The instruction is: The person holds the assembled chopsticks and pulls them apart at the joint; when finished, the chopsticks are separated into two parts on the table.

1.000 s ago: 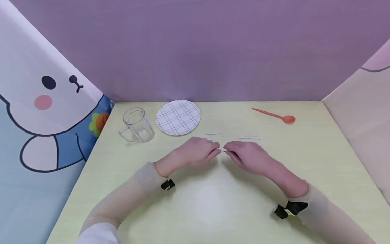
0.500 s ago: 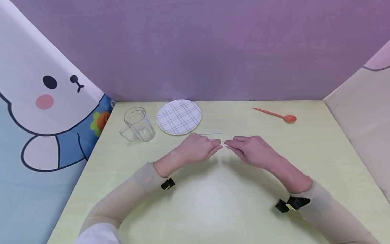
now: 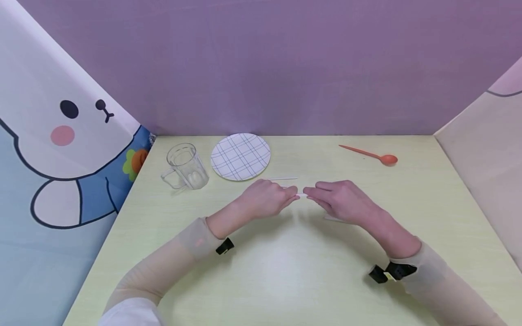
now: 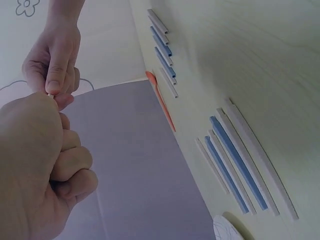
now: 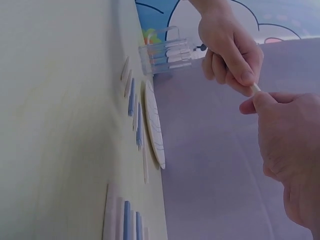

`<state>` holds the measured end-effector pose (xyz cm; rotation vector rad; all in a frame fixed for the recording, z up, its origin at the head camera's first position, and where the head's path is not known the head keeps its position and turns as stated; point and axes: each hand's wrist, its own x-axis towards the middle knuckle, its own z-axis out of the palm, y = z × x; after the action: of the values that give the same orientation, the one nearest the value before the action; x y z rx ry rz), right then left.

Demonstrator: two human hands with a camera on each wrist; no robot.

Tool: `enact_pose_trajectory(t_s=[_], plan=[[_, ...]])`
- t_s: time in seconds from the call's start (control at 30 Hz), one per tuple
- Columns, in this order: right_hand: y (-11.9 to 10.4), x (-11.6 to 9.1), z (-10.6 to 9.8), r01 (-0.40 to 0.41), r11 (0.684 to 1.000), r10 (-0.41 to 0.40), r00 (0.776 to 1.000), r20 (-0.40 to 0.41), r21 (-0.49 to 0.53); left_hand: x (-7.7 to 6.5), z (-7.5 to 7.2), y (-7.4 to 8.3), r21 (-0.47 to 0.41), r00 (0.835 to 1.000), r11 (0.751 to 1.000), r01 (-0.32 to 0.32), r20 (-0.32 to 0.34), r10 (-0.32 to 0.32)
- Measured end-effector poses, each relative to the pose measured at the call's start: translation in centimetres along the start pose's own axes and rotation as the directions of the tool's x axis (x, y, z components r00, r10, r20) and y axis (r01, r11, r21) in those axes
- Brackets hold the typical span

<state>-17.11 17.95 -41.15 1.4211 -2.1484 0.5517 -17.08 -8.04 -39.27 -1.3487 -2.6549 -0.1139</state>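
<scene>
My left hand (image 3: 269,198) and right hand (image 3: 344,201) meet above the middle of the table in the head view. Between their fingertips they pinch a thin white stick (image 3: 301,195), one hand at either side. Only a short piece of the stick shows; the fingers cover the rest. In the left wrist view, white strips (image 4: 262,160) and blue strips (image 4: 240,162) lie side by side on the table below the hands. A second row of similar strips (image 4: 161,40) lies farther off there. In the head view the hands hide most of both rows.
A clear mug (image 3: 187,167) stands at the back left of the table (image 3: 277,280). Beside it lies a round plate (image 3: 240,156) with blue grid lines. An orange spoon (image 3: 387,159) lies at the back right. A purple wall (image 3: 269,68) rises behind the table.
The right hand has moved slightly up and away in the head view, covering strips visible earlier and uncovering the end of another. The left hand has barely moved; both still hold the stick.
</scene>
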Motion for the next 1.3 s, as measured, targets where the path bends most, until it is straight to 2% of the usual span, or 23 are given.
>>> enact_pose_trajectory(t_s=[0.2,0.37,0.63,0.83,0.9,1.07,1.17,1.3], plan=[[0.1,0.2,-0.5,0.029,1.000,-0.029,0.999,-0.012,0.003,0.1,-0.2,0.1,0.009,1.000,1.000,-0.004,-0.017,0.004],[0.0,0.1,-0.4,0.001,1.000,-0.001,1.000,0.001,0.002,0.0,0.0,0.2,0.015,0.999,1.000,0.012,-0.049,-0.011],[0.0,-0.2,-0.4,-0.023,1.000,0.023,1.000,0.009,0.008,0.1,0.0,0.4,-0.005,0.999,1.000,0.002,-0.050,-0.002],[0.3,-0.2,-0.9,0.042,0.999,-0.042,0.999,0.027,0.003,0.2,0.1,0.3,0.006,0.999,0.999,-0.033,-0.039,0.034],[0.5,-0.1,-1.1,0.073,0.997,-0.072,0.997,0.028,-0.023,0.2,0.3,0.2,0.024,0.998,0.999,-0.039,-0.055,0.040],[0.6,0.3,-1.3,0.068,0.991,-0.073,0.997,-0.040,-0.116,1.0,0.6,0.5,0.037,0.995,0.999,0.013,-0.094,-0.009],[0.5,0.5,-1.3,0.046,0.987,-0.059,0.995,-0.075,-0.157,1.6,0.2,0.7,-0.008,0.995,0.998,0.062,-0.078,-0.063],[0.2,0.8,-1.4,0.000,0.984,-0.012,0.998,-0.061,-0.180,2.1,-0.9,0.9,-0.073,0.996,0.994,0.084,-0.026,-0.086]])
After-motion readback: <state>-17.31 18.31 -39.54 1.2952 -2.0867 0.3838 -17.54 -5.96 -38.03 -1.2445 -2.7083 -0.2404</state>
